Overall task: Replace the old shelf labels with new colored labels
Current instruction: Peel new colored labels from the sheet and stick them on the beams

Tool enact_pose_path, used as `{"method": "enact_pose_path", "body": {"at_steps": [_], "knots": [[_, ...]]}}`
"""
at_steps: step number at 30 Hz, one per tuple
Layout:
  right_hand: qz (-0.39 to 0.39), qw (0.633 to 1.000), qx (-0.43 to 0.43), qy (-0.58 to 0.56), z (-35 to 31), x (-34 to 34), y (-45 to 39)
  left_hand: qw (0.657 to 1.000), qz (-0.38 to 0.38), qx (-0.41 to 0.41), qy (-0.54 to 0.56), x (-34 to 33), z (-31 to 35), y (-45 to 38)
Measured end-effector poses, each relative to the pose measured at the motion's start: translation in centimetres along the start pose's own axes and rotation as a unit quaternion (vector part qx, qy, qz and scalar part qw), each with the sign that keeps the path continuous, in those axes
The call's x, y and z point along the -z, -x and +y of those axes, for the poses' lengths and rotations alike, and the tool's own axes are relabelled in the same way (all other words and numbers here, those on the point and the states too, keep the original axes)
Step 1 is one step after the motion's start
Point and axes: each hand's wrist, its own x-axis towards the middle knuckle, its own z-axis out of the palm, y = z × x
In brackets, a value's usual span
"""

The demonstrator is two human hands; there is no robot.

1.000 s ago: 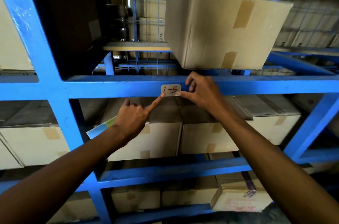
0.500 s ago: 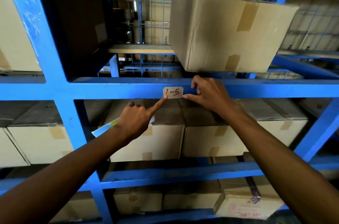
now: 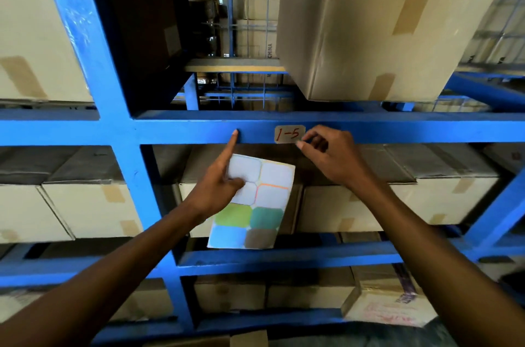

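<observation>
An old pale label marked "1-5" in red is stuck on the blue shelf beam. My right hand pinches at the label's lower right corner with thumb and forefinger. My left hand holds a sheet of new labels against its palm; its forefinger points up and touches the beam left of the old label. The sheet's top slots are white and empty, and green, teal, blue and brown labels remain lower down.
A large taped cardboard box sits on the shelf right above the label. Rows of cardboard boxes fill the shelf below and the lowest shelf. A blue upright post stands to the left.
My left forefinger has left the label's left edge and slid left along the beam, and the label sheet has turned to face me. My right hand stays at the label's right edge.
</observation>
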Motion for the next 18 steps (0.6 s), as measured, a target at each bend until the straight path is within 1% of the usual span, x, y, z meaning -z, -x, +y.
{"method": "enact_pose_path", "body": {"at_steps": [2, 4, 7, 8, 10, 12, 13, 16, 18], "knots": [[-0.025, 0.996, -0.064, -0.061, -1.3, -1.2, 1.4, 0.996, 0.016, 0.039, 0.076, 0.8, -0.1, 0.9], [-0.053, 0.984, -0.119, -0.122, -2.7, -2.4, 2.8, 0.992, 0.032, 0.065, 0.107, 2.1, 0.1, 1.8], [-0.122, 0.953, -0.166, -0.223, -4.8, -4.0, 5.1, 0.984, 0.04, 0.086, 0.149, 4.2, 0.2, 2.8], [-0.133, 0.945, -0.174, -0.244, -5.6, -4.6, 5.8, 0.982, 0.037, 0.09, 0.165, 4.9, 0.2, 3.1], [-0.112, 0.942, -0.187, -0.255, -7.5, -6.4, 7.4, 0.977, 0.027, 0.097, 0.189, 6.6, -0.1, 4.0], [-0.054, 0.94, -0.207, -0.267, -9.8, -8.4, 9.2, 0.971, 0.001, 0.109, 0.211, 8.6, -1.0, 5.1], [-0.015, 0.935, -0.22, -0.279, -11.2, -9.3, 10.2, 0.969, -0.025, 0.117, 0.218, 9.7, -1.5, 5.9], [0.079, 0.909, -0.254, -0.322, -14.0, -10.6, 13.2, 0.963, -0.089, 0.138, 0.215, 11.3, -3.0, 8.3], [0.121, 0.893, -0.29, -0.323, -15.8, -10.9, 15.0, 0.958, -0.129, 0.148, 0.211, 11.7, -3.5, 10.1]]}}
